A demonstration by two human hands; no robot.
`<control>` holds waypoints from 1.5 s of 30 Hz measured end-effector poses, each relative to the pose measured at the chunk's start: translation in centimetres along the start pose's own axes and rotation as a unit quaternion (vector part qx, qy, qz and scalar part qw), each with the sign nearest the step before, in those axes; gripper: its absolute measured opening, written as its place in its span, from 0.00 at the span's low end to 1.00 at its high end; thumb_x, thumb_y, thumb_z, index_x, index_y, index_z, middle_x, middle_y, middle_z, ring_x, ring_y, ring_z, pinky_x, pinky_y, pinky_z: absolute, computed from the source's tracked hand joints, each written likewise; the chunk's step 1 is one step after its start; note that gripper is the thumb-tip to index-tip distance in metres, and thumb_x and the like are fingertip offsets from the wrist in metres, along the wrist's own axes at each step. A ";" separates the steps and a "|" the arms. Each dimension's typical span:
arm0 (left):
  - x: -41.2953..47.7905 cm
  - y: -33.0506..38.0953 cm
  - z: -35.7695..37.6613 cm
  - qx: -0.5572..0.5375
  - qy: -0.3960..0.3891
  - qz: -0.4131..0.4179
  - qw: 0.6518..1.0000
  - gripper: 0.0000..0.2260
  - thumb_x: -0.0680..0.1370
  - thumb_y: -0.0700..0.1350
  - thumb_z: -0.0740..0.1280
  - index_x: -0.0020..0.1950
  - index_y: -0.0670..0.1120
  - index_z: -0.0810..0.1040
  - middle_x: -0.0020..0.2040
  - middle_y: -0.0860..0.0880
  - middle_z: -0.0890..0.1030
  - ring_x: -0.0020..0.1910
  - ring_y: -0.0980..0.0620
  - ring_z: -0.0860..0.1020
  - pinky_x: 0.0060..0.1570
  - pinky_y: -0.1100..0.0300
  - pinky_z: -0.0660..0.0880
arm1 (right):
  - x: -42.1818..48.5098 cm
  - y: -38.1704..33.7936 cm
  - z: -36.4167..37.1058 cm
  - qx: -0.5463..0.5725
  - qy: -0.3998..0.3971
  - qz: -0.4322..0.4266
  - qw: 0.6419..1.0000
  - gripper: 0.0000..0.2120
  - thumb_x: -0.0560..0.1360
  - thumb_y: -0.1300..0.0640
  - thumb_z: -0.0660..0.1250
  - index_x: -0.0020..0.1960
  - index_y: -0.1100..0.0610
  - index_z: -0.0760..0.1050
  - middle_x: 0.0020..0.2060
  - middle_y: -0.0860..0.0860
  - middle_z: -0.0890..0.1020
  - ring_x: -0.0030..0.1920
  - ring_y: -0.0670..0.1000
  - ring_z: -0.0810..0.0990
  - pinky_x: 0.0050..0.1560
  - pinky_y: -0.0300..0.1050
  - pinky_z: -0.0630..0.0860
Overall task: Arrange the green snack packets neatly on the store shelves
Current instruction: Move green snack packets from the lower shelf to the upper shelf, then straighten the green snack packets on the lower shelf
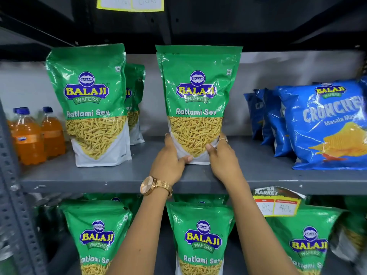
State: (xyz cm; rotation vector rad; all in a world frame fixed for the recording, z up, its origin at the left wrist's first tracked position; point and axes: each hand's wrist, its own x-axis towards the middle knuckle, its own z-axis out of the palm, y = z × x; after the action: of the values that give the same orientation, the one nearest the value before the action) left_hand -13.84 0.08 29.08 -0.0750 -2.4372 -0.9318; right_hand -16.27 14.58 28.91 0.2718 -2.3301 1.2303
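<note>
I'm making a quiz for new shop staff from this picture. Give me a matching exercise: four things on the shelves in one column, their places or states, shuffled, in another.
Things:
1. orange drink bottles with blue caps
2. blue crinkly Crunchex chip bags
3. upright green Ratlami Sev packet
4. yellow paper price tag

Places or states:
A. held at its base by both hands
B. far left of the upper shelf
C. hanging from the shelf's front edge
D. right end of the upper shelf

Pairs: 1-B, 2-D, 3-A, 4-C
</note>
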 end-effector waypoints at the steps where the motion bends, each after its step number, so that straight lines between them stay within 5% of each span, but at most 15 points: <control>1: 0.0 0.1 0.0 0.002 0.000 -0.001 1.000 0.38 0.75 0.50 0.71 0.77 0.41 0.53 0.67 0.38 0.75 0.62 0.39 0.76 0.54 0.50 0.75 | 0.0 0.0 0.0 -0.005 0.001 0.002 1.000 0.25 0.81 0.53 0.57 0.76 0.58 0.57 0.70 0.60 0.72 0.68 0.63 0.71 0.62 0.53 0.70; 8: 0.0 0.0 0.4 0.024 0.016 -0.003 1.000 0.38 0.75 0.51 0.70 0.76 0.40 0.53 0.62 0.35 0.78 0.58 0.36 0.77 0.41 0.55 0.69 | 0.0 0.0 0.2 -0.032 0.020 0.005 0.999 0.25 0.81 0.53 0.57 0.74 0.62 0.59 0.67 0.63 0.73 0.66 0.64 0.72 0.58 0.52 0.70; 14: -2.9 0.7 -0.5 -0.031 0.141 0.069 0.987 0.35 0.75 0.48 0.71 0.76 0.41 0.59 0.70 0.41 0.73 0.68 0.41 0.72 0.62 0.50 0.71 | -3.2 -0.8 -0.5 0.107 0.163 -0.102 0.975 0.18 0.79 0.52 0.62 0.66 0.58 0.71 0.59 0.55 0.80 0.60 0.55 0.78 0.59 0.50 0.75; 19: -12.4 -2.7 1.8 -0.184 0.295 0.173 0.921 0.20 0.77 0.41 0.67 0.68 0.40 0.71 0.65 0.46 0.76 0.66 0.48 0.75 0.67 0.55 0.70 | -14.5 1.2 2.8 0.217 0.216 -0.124 0.944 0.12 0.79 0.55 0.62 0.59 0.58 0.77 0.54 0.51 0.82 0.57 0.50 0.80 0.58 0.45 0.75; 23: -18.3 -9.8 3.9 -0.219 0.290 0.087 0.927 0.23 0.78 0.53 0.64 0.70 0.43 0.67 0.69 0.46 0.73 0.70 0.47 0.70 0.69 0.54 0.66 | -21.0 3.9 9.8 0.280 0.085 -0.011 0.956 0.12 0.74 0.45 0.62 0.54 0.46 0.78 0.49 0.46 0.83 0.50 0.46 0.81 0.53 0.42 0.76; 25: -19.7 -13.7 3.4 -0.257 0.313 0.003 0.914 0.27 0.76 0.57 0.64 0.71 0.46 0.65 0.70 0.49 0.70 0.70 0.50 0.69 0.70 0.63 0.64 | -22.6 4.5 13.2 0.309 0.017 0.058 0.949 0.12 0.73 0.44 0.63 0.54 0.44 0.77 0.49 0.46 0.83 0.47 0.45 0.81 0.50 0.37 0.75; 28: -21.1 -19.8 2.0 -0.292 0.334 -0.113 0.889 0.28 0.73 0.57 0.61 0.70 0.48 0.64 0.68 0.49 0.68 0.65 0.66 0.69 0.66 0.74 0.62 | -23.0 6.0 18.0 0.335 -0.048 0.189 0.922 0.27 0.66 0.30 0.63 0.57 0.46 0.75 0.57 0.45 0.80 0.56 0.41 0.77 0.67 0.43 0.71; 30: -21.7 -23.8 1.3 -0.255 0.313 -0.180 0.897 0.30 0.73 0.64 0.58 0.71 0.50 0.65 0.69 0.51 0.67 0.66 0.66 0.67 0.70 0.66 0.60 | -22.4 6.6 21.0 0.369 -0.099 0.293 0.876 0.40 0.62 0.21 0.58 0.65 0.45 0.70 0.68 0.45 0.74 0.68 0.46 0.71 0.75 0.53 0.61; 32: -21.6 -27.0 0.9 -0.256 0.277 -0.245 0.893 0.36 0.72 0.69 0.56 0.74 0.49 0.64 0.73 0.53 0.66 0.69 0.62 0.63 0.69 0.61 0.58 | -21.3 7.4 23.4 0.390 -0.132 0.362 0.836 0.37 0.73 0.30 0.54 0.75 0.51 0.62 0.75 0.47 0.65 0.76 0.49 0.62 0.77 0.53 0.55; 35: -20.1 -31.4 0.5 -0.325 0.223 -0.306 0.867 0.55 0.60 0.82 0.55 0.77 0.47 0.60 0.76 0.54 0.62 0.74 0.57 0.60 0.74 0.56 0.55 | -19.9 7.8 26.9 0.359 -0.158 0.356 0.848 0.40 0.73 0.28 0.51 0.75 0.53 0.64 0.71 0.48 0.69 0.72 0.50 0.67 0.73 0.47 0.60; 37: -18.8 -33.7 0.5 -0.371 0.168 -0.335 0.849 0.56 0.58 0.83 0.55 0.77 0.48 0.63 0.77 0.52 0.64 0.76 0.52 0.61 0.77 0.49 0.55 | -19.3 7.8 29.3 0.380 -0.110 0.387 0.833 0.44 0.67 0.24 0.54 0.72 0.53 0.69 0.70 0.48 0.72 0.70 0.50 0.70 0.72 0.46 0.62; 39: -17.7 -35.0 0.6 -0.400 0.124 -0.337 0.843 0.47 0.63 0.80 0.54 0.72 0.51 0.70 0.72 0.50 0.73 0.72 0.50 0.70 0.72 0.47 0.64 | -19.1 7.7 31.5 0.405 -0.085 0.422 0.807 0.45 0.66 0.23 0.56 0.72 0.53 0.70 0.72 0.50 0.72 0.71 0.53 0.70 0.74 0.52 0.62; 41: -16.5 -35.0 0.8 -0.425 0.107 -0.337 0.833 0.38 0.70 0.76 0.49 0.66 0.52 0.76 0.63 0.49 0.81 0.60 0.53 0.80 0.58 0.54 0.76 | -18.9 7.3 32.8 0.438 -0.093 0.424 0.787 0.45 0.66 0.23 0.56 0.73 0.52 0.67 0.73 0.51 0.70 0.72 0.54 0.69 0.74 0.56 0.62; 45: -14.3 -34.2 1.5 -0.518 0.053 -0.345 0.781 0.30 0.79 0.64 0.42 0.58 0.49 0.77 0.43 0.50 0.88 0.41 0.52 0.87 0.34 0.60 0.82 | -19.1 6.0 35.1 0.491 -0.095 0.363 0.786 0.41 0.65 0.25 0.58 0.68 0.51 0.73 0.65 0.53 0.79 0.64 0.54 0.78 0.67 0.58 0.72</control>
State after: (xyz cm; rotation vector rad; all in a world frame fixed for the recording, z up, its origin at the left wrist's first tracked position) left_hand -10.10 -23.13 0.35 0.4996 -1.5237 -2.4188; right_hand -13.61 -11.59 -1.81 -0.2326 -1.7102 2.8655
